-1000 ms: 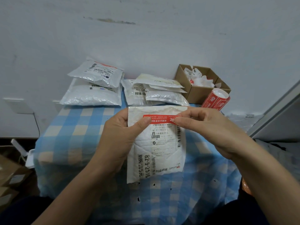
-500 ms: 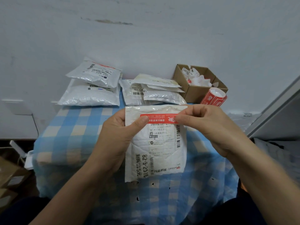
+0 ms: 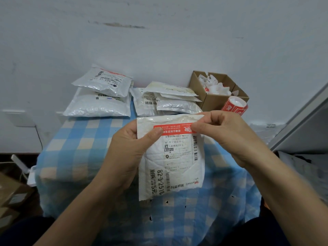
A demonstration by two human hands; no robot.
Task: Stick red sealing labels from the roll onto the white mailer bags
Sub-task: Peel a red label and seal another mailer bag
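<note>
1 table under a blue-and-cream checked cloth [image 3: 74,139] stood against a white wall. At its far left lay a stack of 2 white mailer bags [image 3: 99,107], the smaller on top of the larger. Just right of them sat a loose pile of bags [image 3: 170,102], at least 3, though I could not tell the exact number where they overlapped.

In front of these, over the middle of the cloth, I held 1 mailer bag [image 3: 177,162] upright, printed face toward me. Its long axis ran top to bottom and its wrinkled flap edge pointed up and away from me. The big black numbers on its shipping print read sideways.

My left hand [image 3: 127,150] gripped the bag's left edge, fingers behind it, the thumb pressed flat on the left end of the sticker. My right hand [image 3: 229,137] pinched the sticker's right end at the bag's top right corner between thumb and forefinger.

1 open cardboard box [image 3: 213,101] of white paper scraps stood at the far right, with 1 roll of red labels [image 3: 234,105] leaning just beside it.

1 red label [image 3: 174,129] lay across the held bag just under the flap. Its long axis ran left to right, crosswise to the bag's, with its white print upside down to me.
</note>
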